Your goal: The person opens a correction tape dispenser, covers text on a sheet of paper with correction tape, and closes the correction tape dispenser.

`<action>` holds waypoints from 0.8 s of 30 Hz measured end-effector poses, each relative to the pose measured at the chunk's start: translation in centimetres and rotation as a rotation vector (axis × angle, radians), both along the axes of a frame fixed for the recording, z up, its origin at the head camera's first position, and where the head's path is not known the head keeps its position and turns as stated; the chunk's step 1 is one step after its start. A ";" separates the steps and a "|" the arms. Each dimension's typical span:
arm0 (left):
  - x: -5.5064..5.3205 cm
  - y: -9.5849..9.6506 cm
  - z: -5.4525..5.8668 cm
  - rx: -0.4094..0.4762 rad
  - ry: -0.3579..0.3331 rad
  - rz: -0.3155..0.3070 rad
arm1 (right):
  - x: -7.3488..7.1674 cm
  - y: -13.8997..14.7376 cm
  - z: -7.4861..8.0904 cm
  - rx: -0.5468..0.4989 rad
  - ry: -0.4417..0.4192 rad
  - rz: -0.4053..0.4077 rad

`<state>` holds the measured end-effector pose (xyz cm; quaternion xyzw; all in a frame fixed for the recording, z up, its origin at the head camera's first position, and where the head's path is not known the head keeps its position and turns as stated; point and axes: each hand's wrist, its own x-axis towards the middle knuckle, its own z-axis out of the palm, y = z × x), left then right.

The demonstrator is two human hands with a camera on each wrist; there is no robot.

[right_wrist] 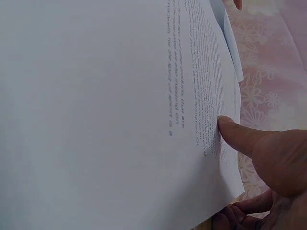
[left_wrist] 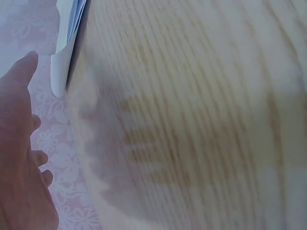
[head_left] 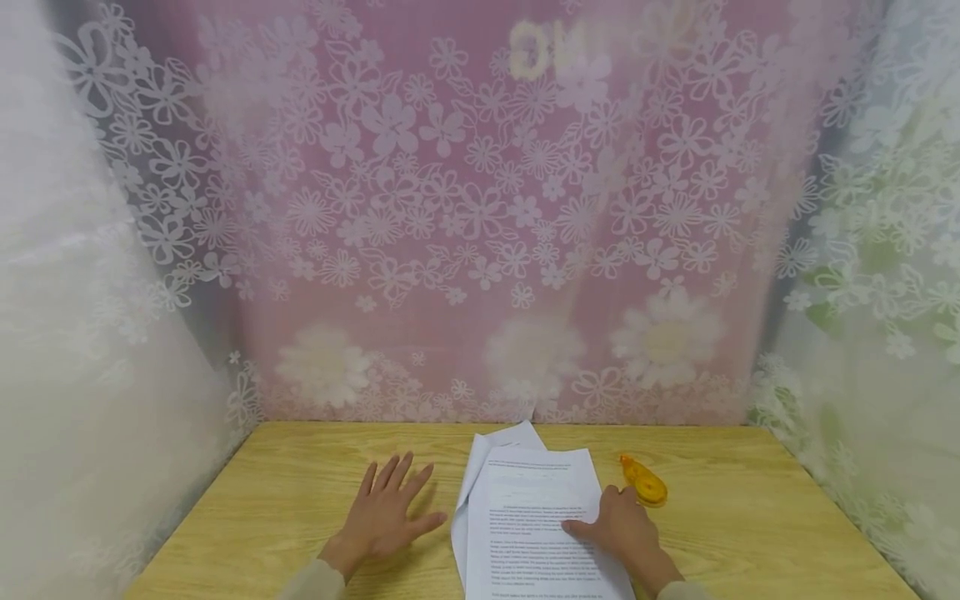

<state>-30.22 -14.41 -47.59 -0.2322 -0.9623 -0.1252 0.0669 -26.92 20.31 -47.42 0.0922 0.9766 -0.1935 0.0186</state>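
Observation:
Printed sheets of paper lie in a loose pile at the middle of the table, the top page covered in lines of text. At its right edge my right hand pinches the paper, thumb on the printed face and the other fingers curled at the edge. The right wrist view shows that thumb on the page. To the left of the pile, my left hand holds nothing, its fingers spread. Its shadow falls on the wood in the left wrist view, where a folded paper edge shows beyond the thumb.
An orange correction-tape dispenser lies on the wood-grain table, just beyond the right hand. A pink floral curtain hangs behind the table's back edge, with pale sheeting at both sides.

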 end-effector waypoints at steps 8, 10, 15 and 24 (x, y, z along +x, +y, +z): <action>0.2 -0.2 -0.1 -0.001 0.011 -0.009 | -0.3 -0.3 0.1 0.019 -0.028 -0.022; 0.3 -0.3 -0.3 0.010 0.023 -0.015 | -0.4 -0.4 0.3 0.012 -0.038 -0.028; 0.5 -0.2 -0.4 0.012 0.042 -0.025 | -0.3 -0.3 0.4 -0.006 -0.055 -0.024; 0.5 -0.2 -0.4 -0.001 0.022 -0.015 | -0.3 0.3 0.2 -0.106 -0.073 -0.058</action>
